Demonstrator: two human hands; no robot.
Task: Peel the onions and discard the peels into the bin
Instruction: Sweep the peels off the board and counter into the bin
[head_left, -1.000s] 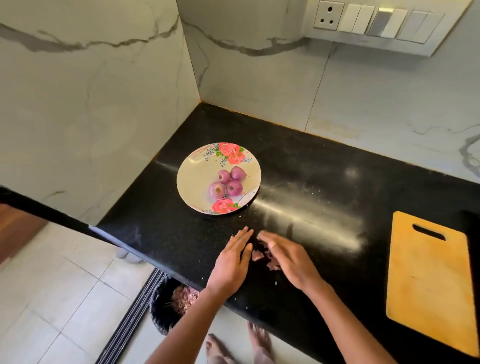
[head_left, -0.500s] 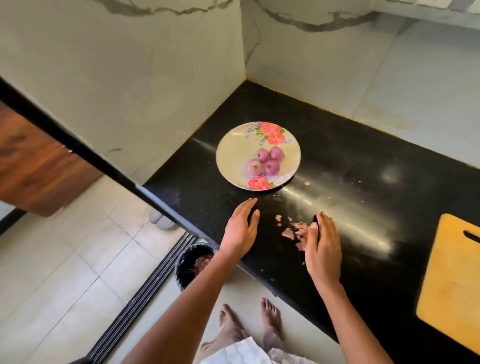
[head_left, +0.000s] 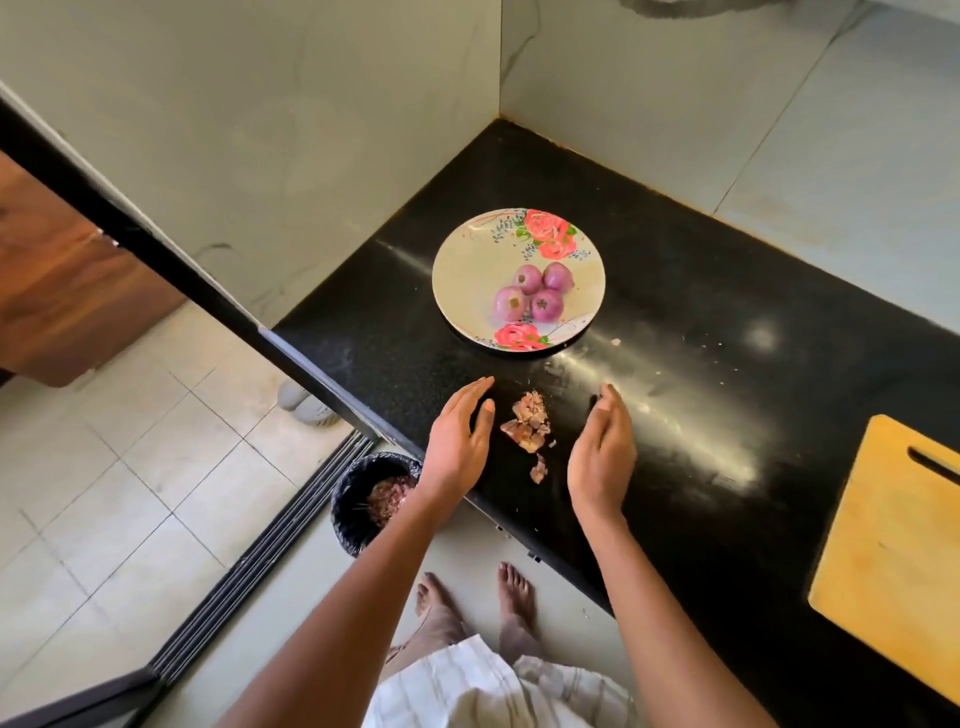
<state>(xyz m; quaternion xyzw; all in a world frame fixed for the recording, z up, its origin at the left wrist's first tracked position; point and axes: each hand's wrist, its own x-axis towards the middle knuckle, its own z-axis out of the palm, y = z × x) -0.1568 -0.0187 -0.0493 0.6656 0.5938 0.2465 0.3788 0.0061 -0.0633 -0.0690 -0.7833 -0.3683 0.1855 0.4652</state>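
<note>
Black stone counter (head_left: 701, 291) carried everything at this stage. Your left hand (head_left: 457, 441) and right hand (head_left: 602, 452) stood on edge either side of the peel pile (head_left: 530, 426), fingers straight, gripping nothing and not touching the scraps. Four peeled onions (head_left: 532, 293) sat on the floral plate (head_left: 467, 270), well behind the pile. The bin (head_left: 363, 499) stood on the floor below the counter edge, to your left, already holding peels.

Hazards, as judged:
- The scraps were thin and loose. Scooping with gaps between your fingers would likely have dropped flakes.
- One fragment (head_left: 538, 470) lay apart, near the edge; a sweep could have missed it.
- The bin mouth sat offset from the pile. A straight push off the edge would probably have spilled peels onto the floor.
</note>
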